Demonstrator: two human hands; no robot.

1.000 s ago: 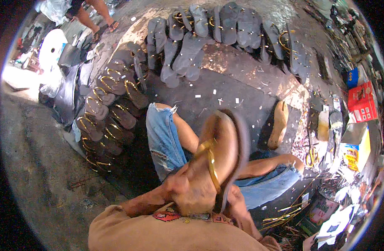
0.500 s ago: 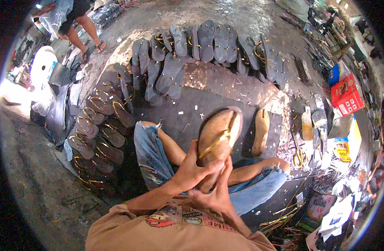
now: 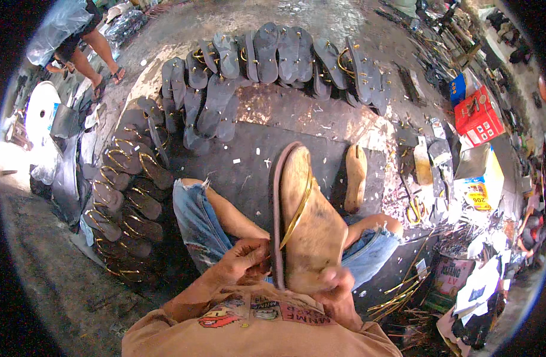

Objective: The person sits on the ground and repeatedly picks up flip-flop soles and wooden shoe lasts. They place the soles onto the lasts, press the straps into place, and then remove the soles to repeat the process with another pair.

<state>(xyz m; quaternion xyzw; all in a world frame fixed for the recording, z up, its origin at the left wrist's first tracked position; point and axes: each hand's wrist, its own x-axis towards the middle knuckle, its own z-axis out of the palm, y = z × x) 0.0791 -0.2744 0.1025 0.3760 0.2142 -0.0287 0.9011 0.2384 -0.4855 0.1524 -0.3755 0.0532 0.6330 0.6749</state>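
Dark matting (image 3: 243,184), strewn with pale scraps (image 3: 237,160), spreads out beyond the tan shirt (image 3: 243,336) at the near edge. Just past the shirt, the right hand (image 3: 337,284) is bent and blurred against the heel end of a wooden last (image 3: 314,229); whether it grips cannot be told. The left hand (image 3: 246,259) is curled, fingers drawn in, just beside the sole (image 3: 277,208); contact, and anything inside it, stay unclear. Half a second ago both hands met at the heel and the last showed its top; now they are apart and it has turned side-on, sole to the left. It points toe-away between the legs of the torn blue jeans (image 3: 195,217), tan and smudged darker, with a shiny gold strap (image 3: 298,215) slanting across. Farther out lie a second last (image 3: 356,178), then curved rows of dark sandals (image 3: 266,56).
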